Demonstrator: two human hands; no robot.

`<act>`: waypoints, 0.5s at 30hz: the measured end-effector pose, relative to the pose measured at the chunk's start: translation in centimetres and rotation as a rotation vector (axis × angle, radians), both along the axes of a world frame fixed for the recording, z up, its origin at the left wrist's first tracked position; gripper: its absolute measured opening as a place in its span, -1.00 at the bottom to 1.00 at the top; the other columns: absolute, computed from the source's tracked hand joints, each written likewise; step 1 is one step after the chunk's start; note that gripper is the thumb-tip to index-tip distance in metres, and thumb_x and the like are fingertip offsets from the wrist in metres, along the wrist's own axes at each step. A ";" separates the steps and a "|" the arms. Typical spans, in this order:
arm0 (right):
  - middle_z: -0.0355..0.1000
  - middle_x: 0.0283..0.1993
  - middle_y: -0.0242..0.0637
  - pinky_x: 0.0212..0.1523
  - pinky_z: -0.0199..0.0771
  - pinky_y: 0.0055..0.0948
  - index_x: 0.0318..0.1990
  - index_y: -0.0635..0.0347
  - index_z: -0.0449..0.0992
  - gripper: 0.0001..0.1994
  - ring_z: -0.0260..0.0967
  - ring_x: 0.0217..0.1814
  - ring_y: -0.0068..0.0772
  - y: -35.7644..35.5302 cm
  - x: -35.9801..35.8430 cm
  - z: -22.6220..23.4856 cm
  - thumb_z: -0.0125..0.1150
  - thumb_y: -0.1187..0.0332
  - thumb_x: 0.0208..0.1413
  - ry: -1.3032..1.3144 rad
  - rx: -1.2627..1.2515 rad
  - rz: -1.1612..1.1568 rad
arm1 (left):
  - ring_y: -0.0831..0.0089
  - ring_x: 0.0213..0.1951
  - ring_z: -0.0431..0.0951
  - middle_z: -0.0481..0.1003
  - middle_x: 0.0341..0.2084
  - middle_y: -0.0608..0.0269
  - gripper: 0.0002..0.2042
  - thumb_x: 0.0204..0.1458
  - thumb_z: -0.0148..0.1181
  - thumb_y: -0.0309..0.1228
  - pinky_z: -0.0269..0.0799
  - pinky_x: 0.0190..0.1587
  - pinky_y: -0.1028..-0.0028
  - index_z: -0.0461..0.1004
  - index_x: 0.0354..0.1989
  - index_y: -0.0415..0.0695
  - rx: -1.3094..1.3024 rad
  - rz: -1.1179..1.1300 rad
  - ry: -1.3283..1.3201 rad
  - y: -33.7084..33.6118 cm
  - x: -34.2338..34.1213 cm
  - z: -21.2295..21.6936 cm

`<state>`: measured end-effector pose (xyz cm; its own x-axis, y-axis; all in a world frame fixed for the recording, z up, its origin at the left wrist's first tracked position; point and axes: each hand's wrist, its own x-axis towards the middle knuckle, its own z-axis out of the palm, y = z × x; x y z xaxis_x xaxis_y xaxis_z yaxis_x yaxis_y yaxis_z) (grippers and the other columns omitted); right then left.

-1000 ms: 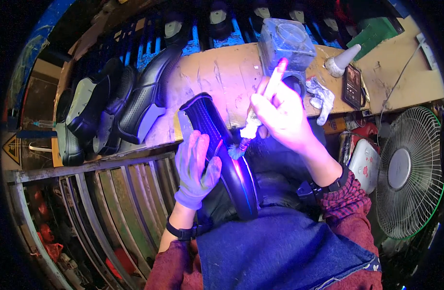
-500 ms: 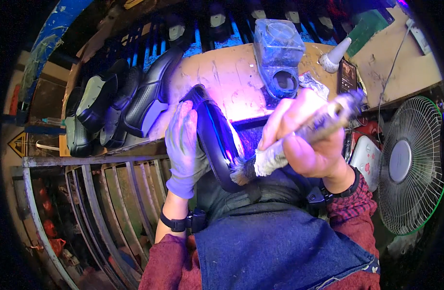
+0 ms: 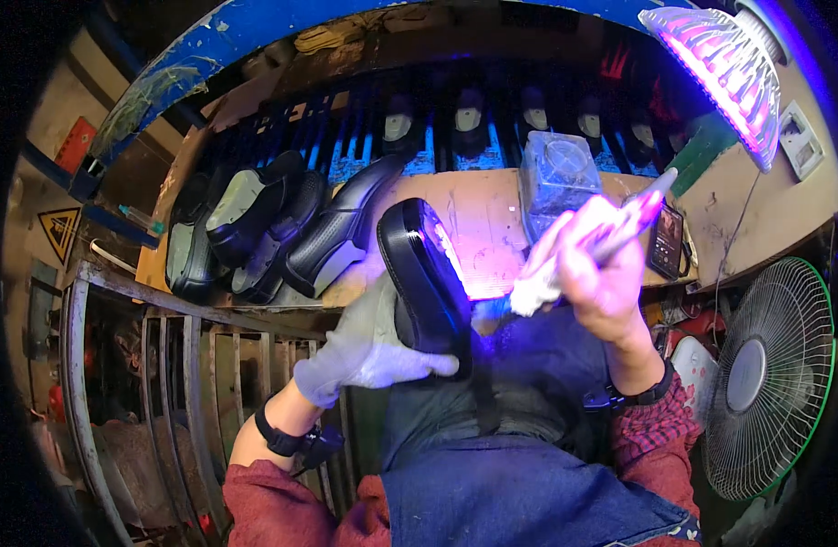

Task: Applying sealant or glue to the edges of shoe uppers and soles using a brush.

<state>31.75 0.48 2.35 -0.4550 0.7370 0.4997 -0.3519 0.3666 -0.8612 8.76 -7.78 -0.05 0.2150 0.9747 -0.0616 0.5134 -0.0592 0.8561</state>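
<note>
Black shoe (image 3: 432, 296) is off the bench, held up in front of the person, L of & nearer the body than the clear plastic box (image 3: 560, 169), tilted, w/ a bright purple-white glare down its R side; can't tell for sure which end is the toe. L hand (image 3: 364, 345), in a grey glove, is curled round the shoe's L side & near end, thumb along that end, other fingers partly hidden behind. R hand (image 3: 603, 284), bare, is closed round a brush (image 3: 537, 294) w/ whitish wrapping, just nearer the body than the box; bristles are blurred, just beside the shoe's R side, contact unclear. Looks like brush work on the shoe's surface: best keep the L grip firm but thumb clear of the brushed area, roll the shoe so the next patch catches light, use light, even strokes along the curve, & don't let coating (if any) pool at the sole edge. Cardboard-topped bench (image 3: 478, 193) runs under the box; heap of black shoes w/ grey soles (image 3: 239, 199) well L of it, more shoes in a row (image 3: 467, 118) behind it, phone-like device (image 3: 667, 242) to its R, lit lamp (image 3: 721, 80) up & R, fan (image 3: 751, 374) R & nearer the body.
</note>
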 end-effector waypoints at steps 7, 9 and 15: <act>0.37 -0.49 -0.37 -0.53 0.32 -0.67 -0.34 0.22 0.33 -0.86 0.32 -0.56 -0.67 3.3 -3.9 2.2 0.09 0.35 0.18 -0.026 -0.061 -0.249 | 0.42 -0.04 0.39 0.39 -0.09 0.24 -0.14 -0.48 0.52 -0.38 0.28 0.09 0.39 0.18 0.13 -0.17 -0.238 -0.068 -0.330 -0.9 0.8 -2.9; 0.34 -0.51 -0.42 -0.54 0.30 -0.66 -0.33 0.22 0.34 -0.87 0.30 -0.56 -0.69 3.9 -4.0 1.4 0.09 0.37 0.17 -0.048 -0.083 -0.175 | 0.43 -0.07 0.40 0.39 -0.10 0.25 -0.17 -0.46 0.51 -0.38 0.29 0.07 0.40 0.21 0.11 -0.16 -0.161 -0.058 -0.241 -0.7 0.6 -3.6; 0.38 -0.43 -0.26 -0.43 0.35 -0.53 -0.34 0.24 0.29 -0.91 0.35 -0.47 -0.55 4.5 -3.0 -1.4 0.04 0.46 0.14 -0.124 0.218 -0.071 | 0.49 -0.16 0.44 0.46 -0.23 0.29 -0.30 -0.37 0.46 -0.43 0.36 0.00 0.43 0.28 0.06 -0.16 -0.235 -0.116 -0.330 0.3 -0.5 -3.3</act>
<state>28.71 4.94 0.93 -0.4740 0.6503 0.5937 -0.2150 0.5684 -0.7942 8.25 -7.51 -3.35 0.3678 0.9105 -0.1889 0.2112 0.1161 0.9705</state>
